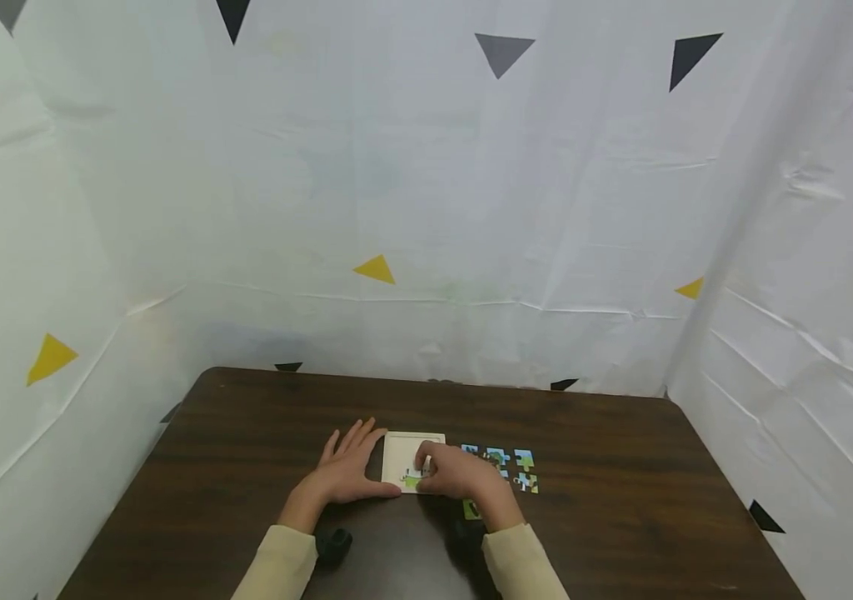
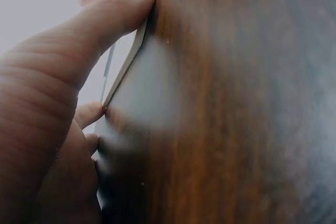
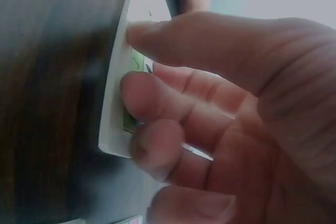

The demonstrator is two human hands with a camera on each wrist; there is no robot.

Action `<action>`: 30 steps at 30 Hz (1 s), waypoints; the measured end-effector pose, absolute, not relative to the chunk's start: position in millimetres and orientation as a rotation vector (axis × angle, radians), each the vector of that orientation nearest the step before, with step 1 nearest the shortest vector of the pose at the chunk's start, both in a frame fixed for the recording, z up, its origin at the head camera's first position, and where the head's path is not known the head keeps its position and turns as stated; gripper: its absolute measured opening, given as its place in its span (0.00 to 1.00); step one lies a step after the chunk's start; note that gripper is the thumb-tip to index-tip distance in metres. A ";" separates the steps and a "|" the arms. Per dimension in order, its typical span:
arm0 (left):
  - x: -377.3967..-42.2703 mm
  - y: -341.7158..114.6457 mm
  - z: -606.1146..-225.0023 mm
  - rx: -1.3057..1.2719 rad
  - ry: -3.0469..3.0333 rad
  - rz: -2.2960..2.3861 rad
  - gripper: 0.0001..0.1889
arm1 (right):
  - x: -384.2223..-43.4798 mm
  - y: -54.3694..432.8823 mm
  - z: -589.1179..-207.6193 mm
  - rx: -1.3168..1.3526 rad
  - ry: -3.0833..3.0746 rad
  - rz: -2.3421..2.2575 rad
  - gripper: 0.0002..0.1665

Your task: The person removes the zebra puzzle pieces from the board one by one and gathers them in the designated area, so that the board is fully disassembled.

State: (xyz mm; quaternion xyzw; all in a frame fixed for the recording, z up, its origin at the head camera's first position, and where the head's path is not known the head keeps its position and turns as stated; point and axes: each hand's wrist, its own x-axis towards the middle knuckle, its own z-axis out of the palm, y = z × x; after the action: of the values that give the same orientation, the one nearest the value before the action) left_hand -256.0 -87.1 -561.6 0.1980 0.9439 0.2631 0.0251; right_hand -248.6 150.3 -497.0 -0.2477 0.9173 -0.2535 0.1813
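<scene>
A pale square puzzle tray lies on the table, with green and white puzzle pieces along its near side. My left hand is spread at the tray's left side. Its straight thumb rests on the near rim, and its index finger reaches the far left corner. Over the tray's right part, my right hand bends down with curled fingers. In the right wrist view, the thumb and fingertips hold a green piece low inside the rim, partly hidden by the fingers.
Several loose puzzle pieces lie right of the tray, some behind the right hand. Another piece sits by the right wrist. The dark wooden table meets a white patterned curtain at the back and sides.
</scene>
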 end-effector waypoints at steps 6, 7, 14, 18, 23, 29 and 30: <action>-256.9 -86.2 -563.3 0.599 2.925 0.794 0.58 | -251.7 150.5 -501.0 -0.703 2.559 -0.689 0.15; -257.3 -86.6 -563.7 0.596 2.927 0.791 0.58 | -251.5 150.1 -500.9 -0.708 2.560 -0.689 0.15; -256.9 -86.4 -562.3 0.598 2.917 0.804 0.58 | -248.3 150.6 -498.6 -0.729 2.610 -0.680 0.13; -255.8 -85.7 -562.1 0.594 2.923 0.794 0.59 | -248.7 151.4 -499.0 -0.742 2.667 -0.658 0.09; -252.8 -85.3 -558.0 0.590 2.925 0.781 0.58 | -248.8 151.5 -499.3 -0.758 2.720 -0.667 0.05; -251.4 -85.5 -553.6 0.600 2.926 0.775 0.58 | -247.0 151.8 -492.7 -0.762 2.698 -0.724 0.05; -251.5 -85.6 -553.4 0.601 2.928 0.776 0.58 | -246.5 151.9 -491.4 -0.768 2.690 -0.727 0.05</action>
State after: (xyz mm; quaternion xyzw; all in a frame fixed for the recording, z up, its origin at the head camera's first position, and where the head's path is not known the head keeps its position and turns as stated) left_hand -251.5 -85.6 -553.4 0.1946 0.9478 0.2512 0.0267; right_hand -246.5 151.9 -491.4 -0.2636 0.9233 -0.2497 0.1254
